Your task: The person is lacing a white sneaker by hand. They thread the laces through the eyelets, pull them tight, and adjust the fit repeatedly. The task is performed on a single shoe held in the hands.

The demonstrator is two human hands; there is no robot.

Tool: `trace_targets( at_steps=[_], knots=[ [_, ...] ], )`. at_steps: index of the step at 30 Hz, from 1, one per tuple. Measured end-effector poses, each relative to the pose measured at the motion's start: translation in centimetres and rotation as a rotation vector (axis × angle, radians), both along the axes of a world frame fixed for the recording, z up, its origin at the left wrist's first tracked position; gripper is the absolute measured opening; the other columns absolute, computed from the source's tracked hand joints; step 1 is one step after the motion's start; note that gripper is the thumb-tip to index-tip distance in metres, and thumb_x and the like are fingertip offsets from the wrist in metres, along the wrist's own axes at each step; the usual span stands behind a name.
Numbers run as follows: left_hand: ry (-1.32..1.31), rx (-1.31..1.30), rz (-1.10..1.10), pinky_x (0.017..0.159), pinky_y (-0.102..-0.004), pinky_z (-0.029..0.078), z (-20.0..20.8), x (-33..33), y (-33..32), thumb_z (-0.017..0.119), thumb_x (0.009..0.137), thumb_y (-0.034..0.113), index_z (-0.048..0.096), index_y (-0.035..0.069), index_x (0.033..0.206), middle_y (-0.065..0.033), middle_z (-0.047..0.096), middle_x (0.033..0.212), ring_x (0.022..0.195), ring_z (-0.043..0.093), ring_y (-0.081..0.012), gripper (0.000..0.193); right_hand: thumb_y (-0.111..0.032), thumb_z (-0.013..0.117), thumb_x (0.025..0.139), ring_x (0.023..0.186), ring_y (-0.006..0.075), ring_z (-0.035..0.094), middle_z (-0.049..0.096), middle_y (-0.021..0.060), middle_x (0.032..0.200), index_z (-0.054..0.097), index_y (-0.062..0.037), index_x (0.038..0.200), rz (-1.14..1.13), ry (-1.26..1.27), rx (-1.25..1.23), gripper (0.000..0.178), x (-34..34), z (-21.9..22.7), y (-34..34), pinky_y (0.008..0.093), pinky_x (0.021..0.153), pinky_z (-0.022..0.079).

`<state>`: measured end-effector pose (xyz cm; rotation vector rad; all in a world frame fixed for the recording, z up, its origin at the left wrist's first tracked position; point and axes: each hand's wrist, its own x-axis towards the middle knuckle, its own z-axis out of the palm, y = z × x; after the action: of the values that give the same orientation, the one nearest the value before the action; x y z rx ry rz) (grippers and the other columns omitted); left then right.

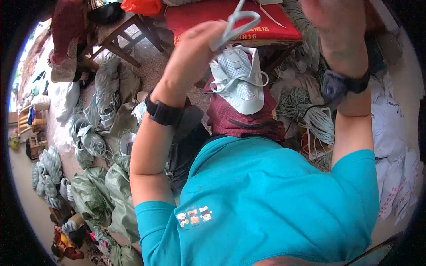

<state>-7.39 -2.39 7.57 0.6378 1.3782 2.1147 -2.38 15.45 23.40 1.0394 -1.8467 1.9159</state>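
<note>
On the maroon cloth (222, 115) over my lap rests a white shoe (239, 75), its mesh tongue showing and its lace partly threaded, with loose loops at both sides. My left hand (197, 48) is raised beside the shoe's far end, closed on a pale grey-white shoelace (244, 17). The lace makes a loop above the fingers and runs up past the top edge. My right hand (330, 22) is lifted high at the upper right, smeared by motion. Its fingers are cut off by the picture's edge, so what it holds does not show.
A red-covered stool (275, 29) stands just ahead. Bundles of pale laces (310, 119) lie to the right, near white sacks (390, 133). At left are heaped grey-white shoes (93, 137), green sacks (91, 190) and a wooden stool (122, 37); a person in maroon (69, 31) is at the upper left.
</note>
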Motion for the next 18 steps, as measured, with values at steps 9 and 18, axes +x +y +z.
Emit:
trace_targets(
  at_steps=[9, 18],
  knots=[
    [-0.978, 0.463, 0.597, 0.059, -0.0278, 0.037, -8.9, -11.2, -19.2, 0.048, 0.100, 0.008, 0.049, 0.005, 0.079, 0.0002, 0.037, 0.060, 0.053, 0.033, -0.0127, 0.021, -0.007, 0.053, 0.094, 0.082, 0.0199, 0.067, 0.064, 0.0155, 0.096, 0.059, 0.0057, 0.101, -0.702, -0.579, -0.696, 0.015, 0.0, -7.7, 20.7, 0.0300, 0.070, 0.058],
    [-0.760, 0.505, 0.569, 0.060, -0.0287, 0.038, -12.4, -9.5, -24.8, 0.047, 0.092, -0.007, 0.050, 0.000, 0.094, -0.0039, 0.038, 0.070, 0.061, 0.036, -0.0135, 0.008, -0.008, 0.043, 0.096, 0.091, 0.0338, 0.069, 0.065, 0.0269, 0.107, 0.047, 0.0163, 0.121, -1.562, -0.375, -0.333, 0.035, 8.0, -14.4, 38.1, 0.0416, 0.091, 0.052]
  ],
)
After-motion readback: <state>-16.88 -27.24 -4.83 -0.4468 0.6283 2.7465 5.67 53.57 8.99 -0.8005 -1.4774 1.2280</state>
